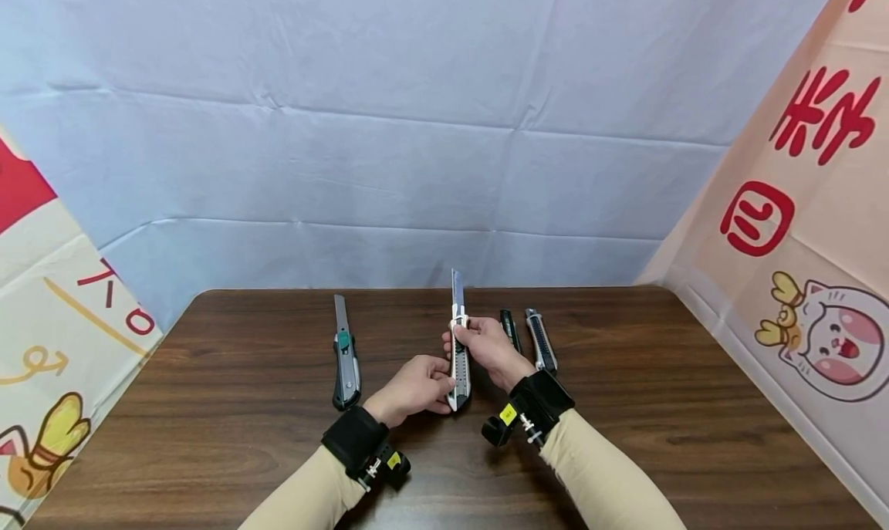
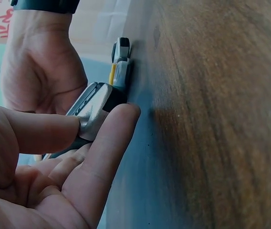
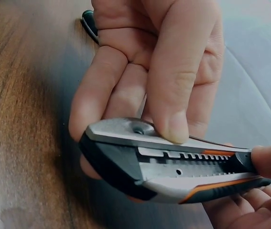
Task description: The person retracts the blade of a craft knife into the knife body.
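right wrist alone shows knife (image 3: 173, 171) slider

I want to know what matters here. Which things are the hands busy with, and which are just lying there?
Busy with:
held knife, blade out
left hand
right hand

Just lying there:
green-slider knife
black knife
grey knife

We are seeing even, soft light in the sharp but edge-bent head view, faint shadows falling beneath both arms on the table (image 1: 625, 406), while both wrist views are running dim, bluish and blurred up close.
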A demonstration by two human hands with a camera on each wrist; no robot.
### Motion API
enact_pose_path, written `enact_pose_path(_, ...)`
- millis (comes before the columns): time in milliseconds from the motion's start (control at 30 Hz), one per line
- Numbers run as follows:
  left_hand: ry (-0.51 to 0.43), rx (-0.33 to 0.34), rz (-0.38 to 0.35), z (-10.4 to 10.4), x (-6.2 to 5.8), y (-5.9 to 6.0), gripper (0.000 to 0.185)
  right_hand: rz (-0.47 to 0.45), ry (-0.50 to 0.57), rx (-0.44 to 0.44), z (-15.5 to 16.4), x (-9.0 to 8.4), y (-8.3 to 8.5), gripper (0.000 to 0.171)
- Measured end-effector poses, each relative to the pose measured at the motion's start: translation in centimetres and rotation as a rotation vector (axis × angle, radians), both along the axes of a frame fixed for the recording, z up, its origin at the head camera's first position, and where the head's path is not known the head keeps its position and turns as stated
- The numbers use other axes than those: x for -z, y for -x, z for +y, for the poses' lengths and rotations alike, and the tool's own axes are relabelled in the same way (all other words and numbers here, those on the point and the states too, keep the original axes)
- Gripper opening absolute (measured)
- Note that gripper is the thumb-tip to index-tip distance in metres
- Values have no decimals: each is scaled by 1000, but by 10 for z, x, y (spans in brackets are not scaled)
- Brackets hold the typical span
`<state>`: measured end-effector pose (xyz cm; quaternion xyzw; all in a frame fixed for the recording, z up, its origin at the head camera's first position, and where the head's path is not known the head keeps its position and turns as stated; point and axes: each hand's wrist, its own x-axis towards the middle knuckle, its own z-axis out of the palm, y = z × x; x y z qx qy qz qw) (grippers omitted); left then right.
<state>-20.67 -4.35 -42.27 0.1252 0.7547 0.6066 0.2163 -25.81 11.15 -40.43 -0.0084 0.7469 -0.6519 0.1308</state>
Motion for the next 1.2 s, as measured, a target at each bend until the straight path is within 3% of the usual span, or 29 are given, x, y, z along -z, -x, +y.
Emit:
enact_pose_path(733,10,-22,-6,2,-2,-2,31,3,0,-16,0,0,-1,33)
enact_pose_path(967,-65,-28,-20,0,-1,-3,34,-3,51,-63,6,-9,-1,35)
enact_pose_path(1200,-106,15,-50,-1,0,-5,31,12,101,-58,9,-18,1,34)
